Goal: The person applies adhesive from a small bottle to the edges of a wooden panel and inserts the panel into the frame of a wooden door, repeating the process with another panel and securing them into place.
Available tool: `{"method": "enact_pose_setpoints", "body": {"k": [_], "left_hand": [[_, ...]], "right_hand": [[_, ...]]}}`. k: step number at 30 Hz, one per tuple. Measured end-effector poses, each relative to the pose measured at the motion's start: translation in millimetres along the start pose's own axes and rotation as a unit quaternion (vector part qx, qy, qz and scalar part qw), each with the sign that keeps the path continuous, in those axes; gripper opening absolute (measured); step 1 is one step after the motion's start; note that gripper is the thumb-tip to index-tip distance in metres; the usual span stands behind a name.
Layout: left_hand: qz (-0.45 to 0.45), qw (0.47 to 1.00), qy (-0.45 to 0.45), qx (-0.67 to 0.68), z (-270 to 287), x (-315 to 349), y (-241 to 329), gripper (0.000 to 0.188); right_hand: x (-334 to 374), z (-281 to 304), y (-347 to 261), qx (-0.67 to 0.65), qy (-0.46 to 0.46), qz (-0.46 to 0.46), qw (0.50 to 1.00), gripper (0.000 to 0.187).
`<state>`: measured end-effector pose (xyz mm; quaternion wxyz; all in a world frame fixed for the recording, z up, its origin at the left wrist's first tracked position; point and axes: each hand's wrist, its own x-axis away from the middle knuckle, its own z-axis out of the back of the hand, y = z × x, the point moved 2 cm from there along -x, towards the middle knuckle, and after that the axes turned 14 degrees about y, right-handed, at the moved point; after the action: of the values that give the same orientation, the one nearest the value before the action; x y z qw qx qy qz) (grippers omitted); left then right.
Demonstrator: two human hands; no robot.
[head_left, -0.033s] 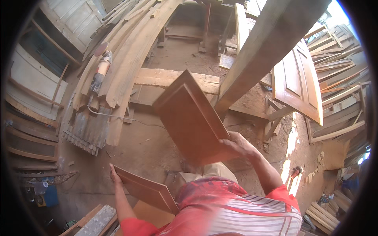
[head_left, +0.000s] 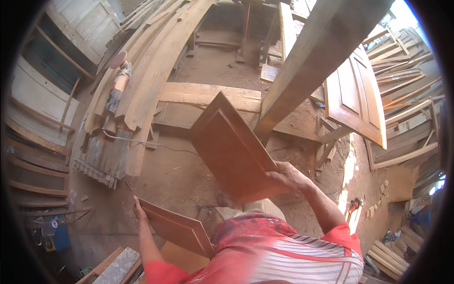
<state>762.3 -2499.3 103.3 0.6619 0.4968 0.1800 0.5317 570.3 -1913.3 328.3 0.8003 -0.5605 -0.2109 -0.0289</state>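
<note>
Here, right hand [head_left: 289,176] slanted toward ten o'clock, clasping brown panel [head_left: 232,151]; left hand [head_left: 140,213], at eight o'clock, apparently gripped second panel [head_left: 175,225].

There is room to pass at about eight o'clock, between the upper panel [head_left: 231,156] and the lower panel [head_left: 177,225]. Stacked planks [head_left: 153,71] bar ten o'clock, a timber beam [head_left: 208,94] crosses near twelve, and a thick post [head_left: 317,61] slants up between one and two.

Daylight [head_left: 404,16] is glaring upper right, bleaching floor strip [head_left: 349,174]; fisheye is bending edges, rim detail perhaps blurring.
</note>
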Motion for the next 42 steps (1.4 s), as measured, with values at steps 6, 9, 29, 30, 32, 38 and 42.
{"method": "enact_pose_setpoints", "body": {"k": [6,9,29,30,32,38,42], "left_hand": [[0.066,0.965,-0.169,-0.187,-104,6,-48,0.096],[0.045,0.939,-0.239,-0.243,-166,28,-66,0.092],[-0.233,0.708,-0.624,-0.234,-578,536,40,0.067],[-0.239,0.705,-0.624,-0.238,-588,562,48,0.067],[-0.322,0.626,-0.656,-0.272,-610,607,54,0.069],[-0.394,0.528,-0.667,-0.348,-675,722,21,0.069],[-0.385,0.480,-0.698,-0.366,-720,762,-10,0.074]], "right_hand": [[53,63,79,0.301,-0.107,0.092,0.943,0.055],[92,84,114,0.410,-0.117,-0.036,0.904,0.057],[437,202,354,0.222,0.203,-0.398,0.867,0.052],[443,204,349,0.215,0.205,-0.399,0.868,0.052],[452,210,346,0.137,0.215,-0.442,0.860,0.052],[494,152,427,0.080,0.326,-0.439,0.834,0.046],[500,155,439,0.051,0.285,-0.518,0.805,0.039]]}}
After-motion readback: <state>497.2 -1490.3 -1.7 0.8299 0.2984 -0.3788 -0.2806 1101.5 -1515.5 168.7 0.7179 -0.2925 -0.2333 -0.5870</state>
